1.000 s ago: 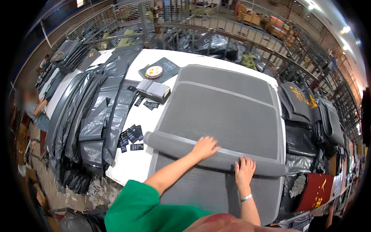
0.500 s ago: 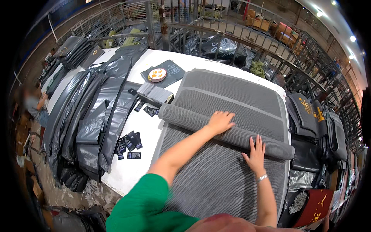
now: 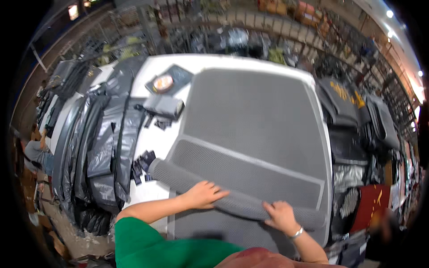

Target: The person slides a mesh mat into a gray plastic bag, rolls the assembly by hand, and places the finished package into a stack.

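At the far left, a person in a grey top [image 3: 35,149] stands beside a pile of dark mats [image 3: 65,73]. Next along, long black plastic bags [image 3: 105,138] lie heaped and creased over the side of the white table [image 3: 144,134]. Small dark cards [image 3: 145,161] sit scattered just right of the bags, and farther back there's a box of cards [image 3: 161,106], with a round dish [image 3: 162,83] on a flat dark bag [image 3: 181,77] behind it.

Now the middle, and here's the grey mesh mat [image 3: 254,102], spread over the table with a thick roll [image 3: 246,200] running across its near part, a pale band lying just beyond. The left hand [image 3: 205,194], below a green sleeve [image 3: 138,239], is palm down on the roll, loosely open, fingers a little bent. The right hand [image 3: 281,215] rests toward the roll's right end, also loosely open, thumb apart, with a silver bracelet [image 3: 297,232] at the wrist. Neither hand has anything lifted.

Over on the right, folded dark mats [image 3: 342,109] with yellow marks sit above black plastic [image 3: 344,147], and nearer lies a red mat [image 3: 371,207], yellow-marked too.
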`<state>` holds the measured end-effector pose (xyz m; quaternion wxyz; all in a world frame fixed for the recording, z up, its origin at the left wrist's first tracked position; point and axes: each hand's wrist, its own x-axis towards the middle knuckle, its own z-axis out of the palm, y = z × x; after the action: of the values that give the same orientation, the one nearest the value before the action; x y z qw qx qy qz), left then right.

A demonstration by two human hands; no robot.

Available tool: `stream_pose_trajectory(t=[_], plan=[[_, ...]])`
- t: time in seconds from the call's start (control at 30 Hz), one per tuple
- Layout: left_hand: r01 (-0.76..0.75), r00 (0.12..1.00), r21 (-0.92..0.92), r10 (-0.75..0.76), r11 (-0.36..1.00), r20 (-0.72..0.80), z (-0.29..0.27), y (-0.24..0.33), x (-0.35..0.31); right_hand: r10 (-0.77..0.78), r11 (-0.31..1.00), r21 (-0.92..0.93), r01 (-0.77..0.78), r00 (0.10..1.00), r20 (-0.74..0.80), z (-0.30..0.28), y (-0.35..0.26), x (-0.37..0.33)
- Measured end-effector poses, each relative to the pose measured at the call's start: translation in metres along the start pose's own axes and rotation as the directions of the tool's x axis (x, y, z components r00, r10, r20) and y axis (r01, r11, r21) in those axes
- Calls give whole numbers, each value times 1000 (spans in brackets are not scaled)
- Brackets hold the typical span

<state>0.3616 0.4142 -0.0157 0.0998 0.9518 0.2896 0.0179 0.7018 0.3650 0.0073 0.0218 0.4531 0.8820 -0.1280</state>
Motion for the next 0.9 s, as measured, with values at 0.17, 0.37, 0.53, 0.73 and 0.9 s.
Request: stream_pose_trajectory(t=[0.17,0.37,0.53,0.73,0.9], plan=[[55,961,-368,51,928,273,20,42,-41,83,877,442,-190,964,252,23,-59,-83],[307,952,78,-307,948,-20,33,-40,46,615,770,422,-478,733,-292,30,-52,-72],[558,804,-220,-456,800,382,48,-12,102,339,931,-32,-365,891,-303,32,-70,-24],[466,766,-97,-346,880,542,45,-16,130,414,891,213,-402,910,-18,29,-24,-10],[516,826,-186,-429,836,365,60,-1,90,46,978,190,-84,979,199,15,-21,17]])
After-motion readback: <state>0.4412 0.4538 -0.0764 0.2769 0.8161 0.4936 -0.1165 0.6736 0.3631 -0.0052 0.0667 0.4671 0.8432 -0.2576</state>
